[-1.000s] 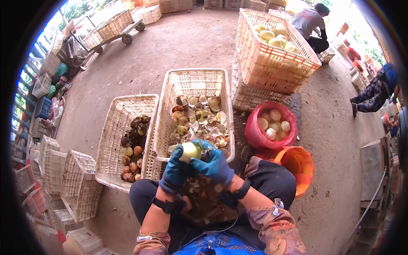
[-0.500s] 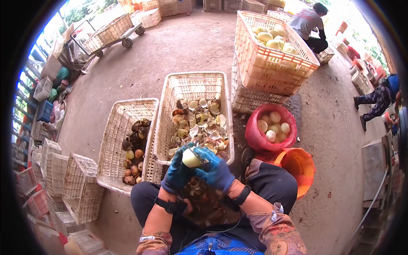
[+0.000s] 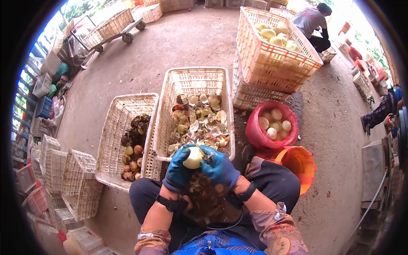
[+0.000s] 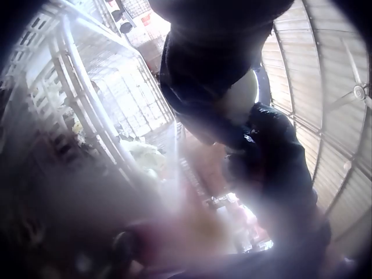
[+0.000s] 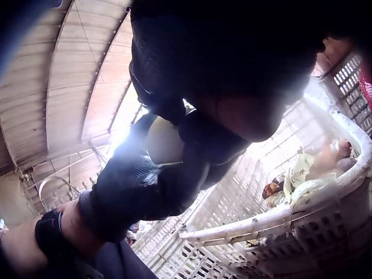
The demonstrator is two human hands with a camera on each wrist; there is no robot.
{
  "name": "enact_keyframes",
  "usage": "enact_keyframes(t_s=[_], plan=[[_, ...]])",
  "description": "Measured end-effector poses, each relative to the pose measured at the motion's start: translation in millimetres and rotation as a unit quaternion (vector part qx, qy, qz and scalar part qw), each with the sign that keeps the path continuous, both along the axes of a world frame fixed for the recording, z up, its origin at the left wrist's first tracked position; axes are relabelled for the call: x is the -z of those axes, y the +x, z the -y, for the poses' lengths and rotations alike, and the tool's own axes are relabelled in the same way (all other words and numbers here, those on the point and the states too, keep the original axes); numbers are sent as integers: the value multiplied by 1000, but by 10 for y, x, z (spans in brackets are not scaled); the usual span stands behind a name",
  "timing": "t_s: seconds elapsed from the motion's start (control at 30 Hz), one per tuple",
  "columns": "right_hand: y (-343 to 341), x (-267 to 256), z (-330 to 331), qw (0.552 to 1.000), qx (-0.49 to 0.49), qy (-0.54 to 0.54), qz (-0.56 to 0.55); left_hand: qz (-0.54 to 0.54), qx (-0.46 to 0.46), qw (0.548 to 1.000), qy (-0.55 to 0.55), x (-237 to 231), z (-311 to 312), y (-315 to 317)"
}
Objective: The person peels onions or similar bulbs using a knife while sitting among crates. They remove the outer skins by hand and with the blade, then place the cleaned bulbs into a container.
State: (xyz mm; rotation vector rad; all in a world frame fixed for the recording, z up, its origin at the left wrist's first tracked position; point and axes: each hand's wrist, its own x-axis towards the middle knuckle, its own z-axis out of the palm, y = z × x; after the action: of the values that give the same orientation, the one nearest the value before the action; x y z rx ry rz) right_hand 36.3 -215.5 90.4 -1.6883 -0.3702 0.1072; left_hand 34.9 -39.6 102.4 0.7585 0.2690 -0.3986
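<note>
A pale peeled onion (image 3: 194, 158) is held up in front of the near rim of a white crate of peelings (image 3: 194, 70). My gloved left hand (image 3: 176, 171) grips it from the left, fingers curled round it. From the other side my gloved right hand (image 3: 221, 171) holds the onion, its fingers bent against the surface near a small dark bit. I cannot tell whether that bit is peel or a blade. In the left wrist view the onion (image 4: 243, 96) shows between dark gloves; in the right wrist view the onion (image 5: 164, 141) is partly covered by fingers.
Left of the peelings stands a crate (image 3: 108, 140) with brown unpeeled onions (image 3: 138, 149). To the right are a red mesh bag (image 3: 254, 135) of peeled onions, an orange bucket (image 3: 305, 170) and stacked crates (image 3: 276, 72) topped with onions. Two people are farther back on the right.
The onion has turned in my hands and shifted slightly right. My right hand has moved a little down and right along its side.
</note>
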Motion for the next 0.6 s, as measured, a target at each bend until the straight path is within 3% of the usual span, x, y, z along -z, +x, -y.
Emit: enact_keyframes(t_s=[0.1,0.2,0.37,0.43,0.53,0.6], plan=[[-48,49,-85,993,39,-66,94,36,-2,999,19,130,17,-9],[-53,39,-94,992,60,-66,85,72,7,997,27,229,8,3],[61,74,4,999,19,18,-30,28,63,998,13,9,-6,16],[78,-29,8,996,13,55,-66,35,29,999,3,19,22,-4],[35,-53,-24,997,40,18,-66,65,49,996,21,66,-49,-2],[69,-37,-14,985,90,-145,-33,74,66,995,17,76,-62,-15]])
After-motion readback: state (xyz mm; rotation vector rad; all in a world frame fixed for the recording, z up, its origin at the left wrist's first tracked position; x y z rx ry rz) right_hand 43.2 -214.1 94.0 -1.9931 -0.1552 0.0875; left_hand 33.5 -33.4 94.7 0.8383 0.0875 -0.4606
